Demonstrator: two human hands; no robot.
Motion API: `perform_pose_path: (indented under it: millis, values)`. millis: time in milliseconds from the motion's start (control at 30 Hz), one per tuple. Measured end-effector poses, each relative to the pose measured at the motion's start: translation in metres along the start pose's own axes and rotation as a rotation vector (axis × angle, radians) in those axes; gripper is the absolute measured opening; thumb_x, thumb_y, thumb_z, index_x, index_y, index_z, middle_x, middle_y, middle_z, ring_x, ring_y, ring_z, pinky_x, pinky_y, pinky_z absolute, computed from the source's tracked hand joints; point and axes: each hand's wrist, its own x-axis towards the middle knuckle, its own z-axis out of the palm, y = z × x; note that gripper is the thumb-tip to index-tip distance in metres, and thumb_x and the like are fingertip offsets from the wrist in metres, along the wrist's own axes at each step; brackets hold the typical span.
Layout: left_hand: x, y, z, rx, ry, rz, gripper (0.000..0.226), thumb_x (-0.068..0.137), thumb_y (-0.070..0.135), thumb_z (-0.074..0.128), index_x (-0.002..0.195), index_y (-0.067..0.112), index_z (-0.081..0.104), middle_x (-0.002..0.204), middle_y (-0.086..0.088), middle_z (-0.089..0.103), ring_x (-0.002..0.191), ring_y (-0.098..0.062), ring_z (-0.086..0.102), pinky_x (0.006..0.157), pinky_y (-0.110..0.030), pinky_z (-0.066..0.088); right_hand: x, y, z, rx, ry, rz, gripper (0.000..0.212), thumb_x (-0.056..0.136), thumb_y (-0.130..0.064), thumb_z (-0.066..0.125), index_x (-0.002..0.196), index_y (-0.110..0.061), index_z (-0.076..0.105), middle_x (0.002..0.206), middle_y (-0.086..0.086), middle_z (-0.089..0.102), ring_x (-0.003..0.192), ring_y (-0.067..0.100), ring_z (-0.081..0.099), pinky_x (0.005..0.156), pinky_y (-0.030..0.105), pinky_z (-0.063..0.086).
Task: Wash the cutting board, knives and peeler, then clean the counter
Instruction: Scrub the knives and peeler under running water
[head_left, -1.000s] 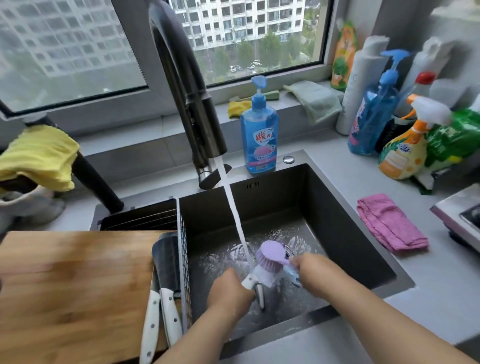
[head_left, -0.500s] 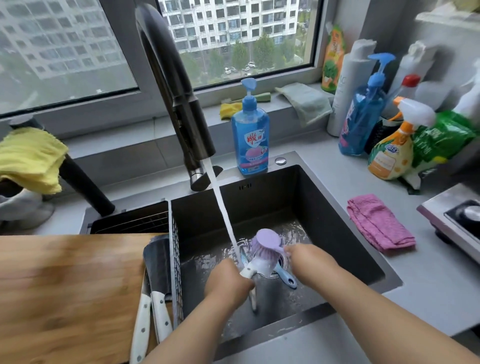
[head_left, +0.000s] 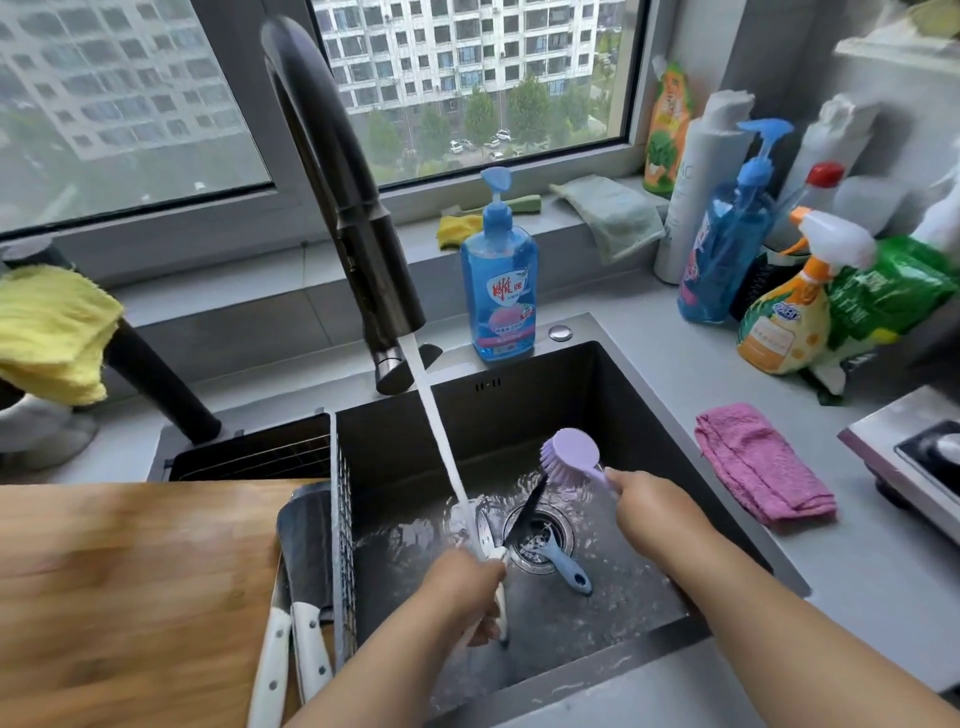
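Over the dark sink (head_left: 644, 415), my left hand (head_left: 462, 587) grips the white handle of a small knife (head_left: 524, 512), its dark blade pointing up under the running water (head_left: 441, 441). My right hand (head_left: 654, 506) holds a purple dish brush (head_left: 569, 454), lifted just above the blade tip. A blue-handled peeler (head_left: 566, 569) lies on the sink floor by the drain (head_left: 540, 535). The wooden cutting board (head_left: 130, 597) rests at the left. Two white-handled knives (head_left: 296, 613) lie at its right edge beside a wire rack (head_left: 343, 545).
A black faucet (head_left: 337, 182) arches over the sink. A blue soap bottle (head_left: 501, 291) stands behind it. A pink cloth (head_left: 758, 462) lies on the grey counter (head_left: 675, 374) at the right, with several spray bottles (head_left: 789, 301) behind. A yellow cloth (head_left: 52, 332) hangs far left.
My right hand has lifted the purple brush up and to the right, off the knife. The blade now shows under the water, and the peeler lies uncovered by the drain.
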Motion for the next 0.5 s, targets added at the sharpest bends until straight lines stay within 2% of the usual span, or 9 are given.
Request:
perform_pose_path:
  millis: [67, 133, 267, 333, 433, 500]
  values:
    - [0.000, -0.002, -0.001, -0.098, -0.049, -0.057, 0.025, 0.099, 0.023, 0.040, 0.095, 0.000, 0.050, 0.061, -0.013, 0.053, 0.039, -0.018, 0.051, 0.040, -0.021, 0.042, -0.008, 0.004, 0.002, 0.077, 0.023, -0.030, 0.045, 0.095, -0.008, 0.035, 0.133, -0.025, 0.052, 0.107, 0.008, 0.064, 0.090, 0.026, 0.062, 0.077, 0.035, 0.052]
    - [0.001, -0.007, -0.001, -0.193, -0.109, -0.109, 0.031, 0.102, 0.024, 0.035, 0.094, -0.001, 0.051, 0.055, -0.011, 0.051, 0.036, -0.016, 0.050, 0.037, -0.019, 0.040, -0.018, 0.005, 0.008, 0.098, -0.009, -0.059, 0.043, 0.096, -0.011, 0.036, 0.131, -0.028, 0.054, 0.098, 0.004, 0.064, 0.083, 0.022, 0.062, 0.068, 0.031, 0.048]
    - [0.003, -0.016, 0.000, -0.426, -0.211, -0.179, 0.033, 0.104, 0.025, 0.034, 0.092, -0.001, 0.052, 0.056, -0.010, 0.053, 0.038, -0.015, 0.049, 0.033, -0.016, 0.036, -0.033, 0.003, 0.022, 0.018, -0.120, -0.113, 0.043, 0.096, -0.013, 0.038, 0.134, -0.029, 0.050, 0.109, 0.004, 0.066, 0.089, 0.021, 0.062, 0.068, 0.028, 0.042]
    - [0.001, -0.018, 0.001, -0.472, -0.240, -0.189, 0.034, 0.104, 0.028, 0.038, 0.093, -0.001, 0.052, 0.056, -0.010, 0.054, 0.039, -0.014, 0.050, 0.033, -0.016, 0.036, -0.037, 0.003, 0.023, -0.045, -0.110, -0.135, 0.046, 0.094, -0.012, 0.038, 0.135, -0.028, 0.048, 0.109, 0.005, 0.067, 0.092, 0.024, 0.063, 0.071, 0.031, 0.045]
    - [-0.005, -0.016, 0.001, -0.492, -0.288, -0.209, 0.026, 0.100, 0.024, 0.048, 0.090, 0.001, 0.054, 0.057, -0.008, 0.056, 0.042, -0.011, 0.052, 0.033, -0.016, 0.038, -0.047, 0.000, 0.016, -0.122, -0.133, -0.146, 0.065, 0.092, -0.009, 0.037, 0.140, -0.052, 0.034, 0.107, -0.001, 0.064, 0.091, 0.022, 0.060, 0.070, 0.030, 0.042]
    - [-0.008, -0.014, 0.000, -0.511, -0.322, -0.235, 0.021, 0.098, 0.018, 0.050, 0.088, 0.001, 0.057, 0.059, -0.007, 0.059, 0.045, -0.010, 0.053, 0.034, -0.016, 0.038, -0.054, -0.004, 0.011, -0.163, -0.154, -0.143, 0.076, 0.090, -0.006, 0.036, 0.140, -0.062, 0.024, 0.115, -0.003, 0.063, 0.092, 0.019, 0.058, 0.070, 0.028, 0.040]
